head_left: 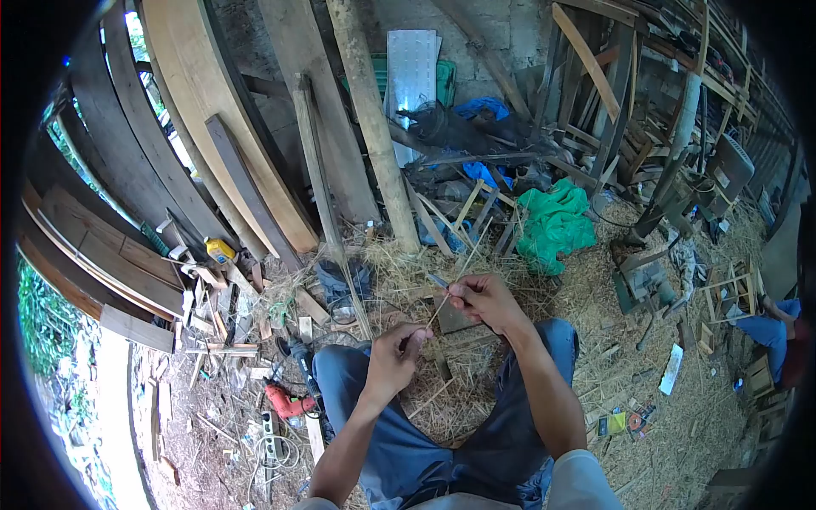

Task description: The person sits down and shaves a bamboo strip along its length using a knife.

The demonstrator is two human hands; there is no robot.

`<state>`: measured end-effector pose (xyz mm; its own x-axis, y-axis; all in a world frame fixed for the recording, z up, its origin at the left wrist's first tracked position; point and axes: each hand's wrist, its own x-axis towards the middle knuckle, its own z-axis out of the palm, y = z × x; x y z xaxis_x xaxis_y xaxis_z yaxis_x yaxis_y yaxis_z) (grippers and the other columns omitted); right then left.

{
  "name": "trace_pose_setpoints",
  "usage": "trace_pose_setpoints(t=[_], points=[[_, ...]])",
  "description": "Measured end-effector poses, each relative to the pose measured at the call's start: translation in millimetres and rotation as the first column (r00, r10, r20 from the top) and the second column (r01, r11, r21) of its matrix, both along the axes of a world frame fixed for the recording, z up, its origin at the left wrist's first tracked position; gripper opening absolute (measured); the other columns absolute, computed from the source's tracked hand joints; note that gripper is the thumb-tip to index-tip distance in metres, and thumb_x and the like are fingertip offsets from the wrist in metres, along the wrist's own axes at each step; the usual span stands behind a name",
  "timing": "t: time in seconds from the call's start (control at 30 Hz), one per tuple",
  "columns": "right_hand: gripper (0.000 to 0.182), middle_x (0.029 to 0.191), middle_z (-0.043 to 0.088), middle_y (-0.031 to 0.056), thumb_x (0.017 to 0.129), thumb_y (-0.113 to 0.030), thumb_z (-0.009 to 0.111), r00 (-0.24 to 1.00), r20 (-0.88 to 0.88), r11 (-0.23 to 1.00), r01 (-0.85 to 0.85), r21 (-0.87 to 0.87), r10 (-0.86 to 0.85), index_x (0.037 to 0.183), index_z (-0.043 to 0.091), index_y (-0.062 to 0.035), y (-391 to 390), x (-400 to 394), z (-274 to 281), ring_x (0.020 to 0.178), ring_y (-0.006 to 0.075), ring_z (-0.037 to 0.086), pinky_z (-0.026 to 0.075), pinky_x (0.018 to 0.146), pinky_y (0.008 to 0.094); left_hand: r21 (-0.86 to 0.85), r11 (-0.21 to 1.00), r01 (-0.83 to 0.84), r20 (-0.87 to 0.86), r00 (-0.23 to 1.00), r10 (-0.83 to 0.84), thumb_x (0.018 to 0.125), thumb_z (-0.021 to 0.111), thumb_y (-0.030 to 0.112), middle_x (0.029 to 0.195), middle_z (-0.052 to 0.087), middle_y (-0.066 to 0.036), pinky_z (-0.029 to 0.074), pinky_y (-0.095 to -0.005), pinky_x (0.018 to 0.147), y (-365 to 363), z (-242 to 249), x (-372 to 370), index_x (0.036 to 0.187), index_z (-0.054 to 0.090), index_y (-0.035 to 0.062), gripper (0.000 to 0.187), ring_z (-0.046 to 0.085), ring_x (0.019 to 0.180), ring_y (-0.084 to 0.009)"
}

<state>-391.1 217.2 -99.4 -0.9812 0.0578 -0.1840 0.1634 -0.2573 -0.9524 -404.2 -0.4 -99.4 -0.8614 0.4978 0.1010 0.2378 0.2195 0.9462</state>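
Above my lap, my left hand (396, 354) pinches the lower end of a thin pale strip of wood or bamboo (473, 251), which slants up and away to the right. My right hand (489, 303) is closed around a small knife (437, 280), its blade pointing left across the strip. Between my knees, beneath both hands, a flat wooden block (457, 314) lies on the shavings.
A red drill (287, 401) and an extension socket (269, 442) lie at left. Planks (229, 127) lean behind a yellow bottle (219, 249). A green plastic sheet (554, 226) lies ahead. At right are a wooden frame (731, 296) and another person's leg (772, 337).
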Motion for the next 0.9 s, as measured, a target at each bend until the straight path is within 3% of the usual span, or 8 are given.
trace_pose_setpoints(t=[0.23,0.33,0.4,0.43,0.53,0.67,0.73,0.9], points=[[0.016,0.064,0.054,-0.0039,0.091,-0.014,0.058,0.995,-0.050,0.996,0.091,-0.016,-0.091,0.089,0.067,-0.0009,19,-4,0,0.047,0.0026,0.039,0.029,0.040,0.0194,0.065,0.998,0.012,0.009,1.000,-0.013,0.089,0.058,0.007,0.078,0.065,-0.008,0.042,-0.0257,0.058,-3,-6,2,0.095,0.066,0.0022,0.011,0.053,0.061,-0.0122],[0.017,0.066,0.055,-0.0028,0.091,-0.016,0.059,0.980,-0.005,0.974,0.197,0.109,-0.198,0.094,0.064,0.0001,44,-8,-4,0.047,0.0017,0.039,0.030,0.041,0.0181,0.068,0.997,0.024,-0.027,0.999,-0.022,0.089,0.058,0.006,0.075,0.064,-0.009,0.043,-0.0266,0.059,-13,-5,5,0.093,0.066,0.0015,0.010,0.055,0.063,-0.0126],[0.019,0.065,0.053,-0.0047,0.092,-0.018,0.057,0.874,-0.078,0.876,0.482,0.016,-0.480,0.086,0.065,-0.0022,74,-8,-8,0.048,0.0018,0.039,0.028,0.040,0.0193,-0.078,0.990,0.114,-0.138,0.983,-0.124,0.092,0.053,0.006,0.085,0.064,-0.004,0.049,-0.0241,0.069,-30,7,9,0.095,0.063,-0.0033,0.014,0.057,0.074,-0.0096],[0.019,0.065,0.053,-0.0047,0.092,-0.018,0.057,0.873,-0.079,0.876,0.483,0.010,-0.481,0.086,0.065,-0.0022,81,-6,-7,0.048,0.0018,0.039,0.028,0.040,0.0193,-0.084,0.990,0.115,-0.141,0.982,-0.126,0.092,0.053,0.006,0.085,0.064,-0.004,0.049,-0.0241,0.069,-34,13,10,0.095,0.063,-0.0033,0.014,0.057,0.074,-0.0096],[0.029,0.062,0.050,-0.0051,0.094,-0.029,0.054,0.869,-0.111,0.876,0.477,-0.074,-0.482,0.082,0.062,-0.0031,78,-7,-7,0.045,0.0025,0.037,0.025,0.040,0.0191,-0.056,0.998,0.010,0.130,0.992,-0.002,0.093,0.053,0.008,0.080,0.064,-0.002,0.042,-0.0227,0.069,-40,19,7,0.093,0.064,-0.0017,0.014,0.054,0.075,-0.0077],[0.036,0.058,0.047,-0.0046,0.097,-0.035,0.048,0.888,-0.044,0.871,0.458,0.177,-0.457,0.088,0.060,-0.0024,50,-1,-7,0.045,0.0032,0.036,0.027,0.041,0.0211,0.033,0.999,-0.016,0.081,0.997,0.013,0.093,0.054,0.010,0.076,0.063,-0.002,0.041,-0.0216,0.059,-32,8,-3,0.094,0.064,-0.0010,0.015,0.051,0.064,-0.0055],[0.035,0.059,0.047,-0.0038,0.097,-0.034,0.047,0.890,-0.154,0.878,0.451,0.158,-0.429,0.090,0.060,-0.0020,42,-1,-9,0.045,0.0033,0.037,0.027,0.041,0.0212,0.047,0.998,-0.046,0.153,0.987,0.038,0.093,0.055,0.012,0.069,0.060,-0.001,0.034,-0.0202,0.047,-26,12,-2,0.094,0.064,0.0000,0.015,0.044,0.052,-0.0028],[0.025,0.066,0.060,0.0039,0.098,-0.023,0.046,0.883,-0.341,0.925,0.371,0.085,-0.323,0.103,0.056,-0.0007,28,0,-4,0.047,0.0042,0.041,0.031,0.043,0.0206,0.079,0.996,-0.034,0.157,0.987,0.021,0.093,0.056,0.012,0.061,0.055,0.001,0.030,-0.0203,0.041,-25,12,0,0.095,0.063,-0.0005,0.015,0.039,0.045,-0.0023]])
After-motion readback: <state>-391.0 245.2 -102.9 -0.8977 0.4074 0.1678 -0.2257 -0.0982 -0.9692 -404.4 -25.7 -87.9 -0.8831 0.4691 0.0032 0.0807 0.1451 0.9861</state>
